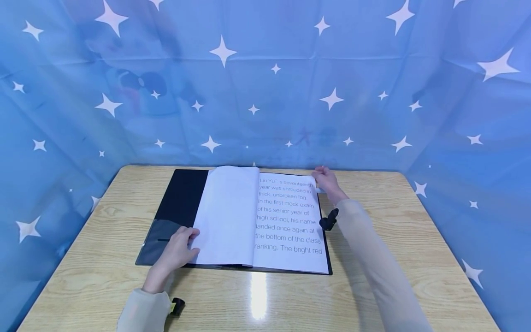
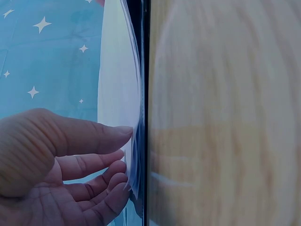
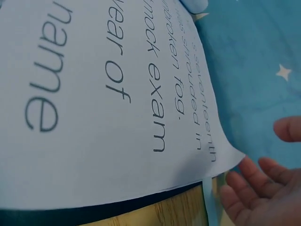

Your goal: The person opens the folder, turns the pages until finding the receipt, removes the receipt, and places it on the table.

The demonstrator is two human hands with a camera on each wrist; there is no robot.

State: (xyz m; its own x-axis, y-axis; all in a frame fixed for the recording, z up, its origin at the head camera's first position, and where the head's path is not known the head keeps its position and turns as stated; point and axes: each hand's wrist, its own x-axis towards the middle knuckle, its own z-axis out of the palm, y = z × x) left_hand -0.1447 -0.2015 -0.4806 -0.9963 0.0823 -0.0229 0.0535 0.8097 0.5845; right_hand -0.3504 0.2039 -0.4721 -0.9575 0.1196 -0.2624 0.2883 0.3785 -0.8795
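A black folder (image 1: 176, 198) lies spread on the table with white sheets in it. Its left page (image 1: 228, 216) is blank; the right page (image 1: 286, 221) carries large printed English text. My left hand (image 1: 178, 249) is at the lower outer edge of the left page, thumb and fingertips touching the sheets' edges and spread apart. At the upper outer corner of the right page is my right hand (image 1: 326, 180). In the right wrist view, its fingertips (image 3: 249, 165) touch the raised page corner from beneath, while the thumb (image 3: 288, 129) stands away from the paper.
The folder rests on a light wood-grain table (image 1: 386, 221), near its back edge. A blue curtain (image 1: 274, 115) with white stars rises behind and along both sides. A pale strip (image 3: 210, 202) sticks out below the right page's corner.
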